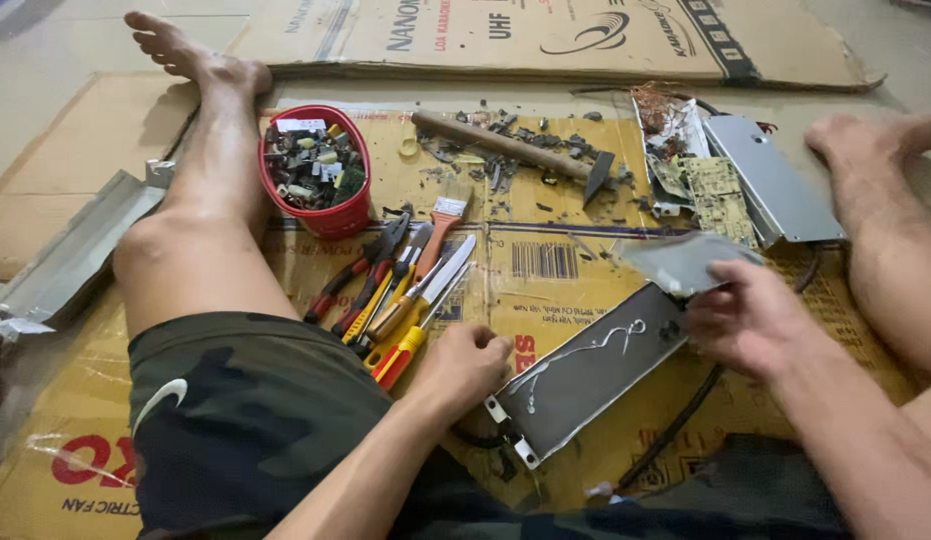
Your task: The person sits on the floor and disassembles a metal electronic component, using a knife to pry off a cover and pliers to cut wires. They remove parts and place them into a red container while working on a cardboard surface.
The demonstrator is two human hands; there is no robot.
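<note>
Holding flat metal casing panel (586,370) on cardboard sheet (546,260), left hand (464,365) clenched at its near end, right hand (751,318) fingers pinching bent cover plate (681,262). Stripped circuit board (716,190) beside hammer (516,150); red basket (318,170) holding salvaged parts; dismantling apparently well advanced.

matt grey metal panel (586,372) – wooden-handled hammer (516,150)
</note>
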